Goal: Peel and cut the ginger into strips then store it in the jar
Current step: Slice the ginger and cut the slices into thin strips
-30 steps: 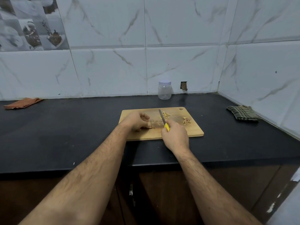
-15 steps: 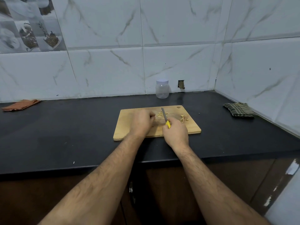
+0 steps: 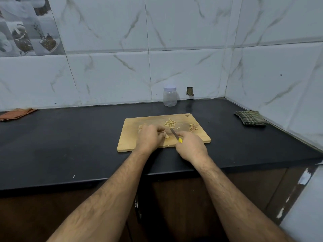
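Note:
A wooden cutting board (image 3: 129,142) lies on the black counter. My left hand (image 3: 150,137) holds a piece of ginger (image 3: 166,136) down on the board with curled fingers. My right hand (image 3: 191,148) grips a yellow-handled knife (image 3: 175,135), its blade angled just right of the ginger. A pile of cut ginger strips (image 3: 170,123) lies at the board's far middle, and peel scraps (image 3: 193,127) lie at its right. Another small ginger bit (image 3: 140,126) shows left of my left hand. A clear plastic jar (image 3: 169,96) with a white lid stands against the wall behind the board.
A green checked cloth (image 3: 250,117) lies at the right near the wall corner. An orange cloth (image 3: 16,114) lies at the far left of the counter (image 3: 70,140). Tiled walls close off the back and right sides.
My left hand shifted on the board and now shows the ginger piece at its fingertips. The knife blade has dropped lower and nearer the ginger. The camera view moved slightly.

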Available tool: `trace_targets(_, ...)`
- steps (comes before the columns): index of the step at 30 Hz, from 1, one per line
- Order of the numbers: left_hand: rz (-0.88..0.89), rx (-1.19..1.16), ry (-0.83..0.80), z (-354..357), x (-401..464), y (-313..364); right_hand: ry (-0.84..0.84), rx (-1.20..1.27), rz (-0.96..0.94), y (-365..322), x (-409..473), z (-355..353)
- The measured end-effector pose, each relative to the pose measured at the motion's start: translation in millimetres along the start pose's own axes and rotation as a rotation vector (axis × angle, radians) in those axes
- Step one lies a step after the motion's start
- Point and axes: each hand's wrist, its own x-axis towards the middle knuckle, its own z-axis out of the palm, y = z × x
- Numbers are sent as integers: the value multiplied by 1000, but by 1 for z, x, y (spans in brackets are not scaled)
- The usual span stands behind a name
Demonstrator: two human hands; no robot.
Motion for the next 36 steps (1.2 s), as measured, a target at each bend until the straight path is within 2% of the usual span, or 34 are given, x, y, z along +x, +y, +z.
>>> trace_targets(4, 40, 235, -61, -1, 1, 1, 0, -12, -35, -6, -1, 2)
trace_targets(10, -13, 175, -57, 3, -1, -2, -11, -66, -55, -11, 2, 7)
trace_targets(26, 23, 402, -14, 6, -4, -1, -77, -206, -82, -15, 7, 0)
trace_targets(36, 40, 460, -26, 7, -4, 1, -114, -188, -68, -18, 10, 2)
